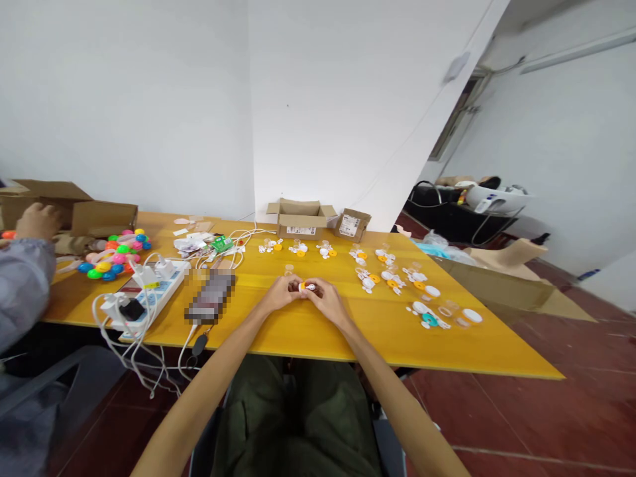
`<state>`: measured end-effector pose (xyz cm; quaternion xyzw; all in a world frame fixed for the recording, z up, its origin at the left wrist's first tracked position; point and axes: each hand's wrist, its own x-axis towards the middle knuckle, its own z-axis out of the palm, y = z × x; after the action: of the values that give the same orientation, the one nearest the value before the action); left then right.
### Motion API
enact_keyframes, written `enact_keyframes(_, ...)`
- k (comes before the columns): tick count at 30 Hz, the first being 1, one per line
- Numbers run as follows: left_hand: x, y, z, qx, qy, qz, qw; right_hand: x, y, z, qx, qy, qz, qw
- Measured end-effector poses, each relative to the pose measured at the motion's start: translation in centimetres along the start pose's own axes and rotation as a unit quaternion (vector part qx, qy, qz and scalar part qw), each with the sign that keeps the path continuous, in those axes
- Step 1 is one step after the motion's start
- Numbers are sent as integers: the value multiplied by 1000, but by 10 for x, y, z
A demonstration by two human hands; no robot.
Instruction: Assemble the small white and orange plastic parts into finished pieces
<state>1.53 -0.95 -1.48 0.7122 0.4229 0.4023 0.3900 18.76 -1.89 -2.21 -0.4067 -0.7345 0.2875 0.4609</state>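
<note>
Both my hands meet over the middle of the yellow table (293, 331). My left hand (283, 293) is closed on a small orange-and-white round plastic part (303, 286). From the other side, my right hand (324, 298) pinches a white piece with dark holes (311, 287) against it. The fingers hide much of both pieces. Just beyond my hands stands a small clear plastic cup (289, 269). Farther back and to the right lie several little groups of white and orange parts (301, 250), with clear cups among them. One group has a teal ring (430, 320).
A white power strip (156, 298) with tangled cables and a blurred phone (211, 297) lie to my left. An open cardboard box (301, 222) and a smaller box (352, 225) stand against the wall. At far left another person's hand (38, 222) is near colourful balls (119, 252).
</note>
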Motion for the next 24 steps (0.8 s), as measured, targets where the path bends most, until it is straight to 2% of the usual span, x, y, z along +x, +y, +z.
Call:
enact_keyframes(5, 2, -3, 0, -13, 0, -9, 1000, 1, 4, 1, 26, -12, -18, 999)
enact_keyframes(19, -3, 4, 0, 6, -1, 3, 1000, 0, 4, 1, 17, 1, 23, 1000)
enact_keyframes(24, -1, 2, -1, -5, -5, 4, 1000, 1, 5, 1, 28, -3, 9, 1000)
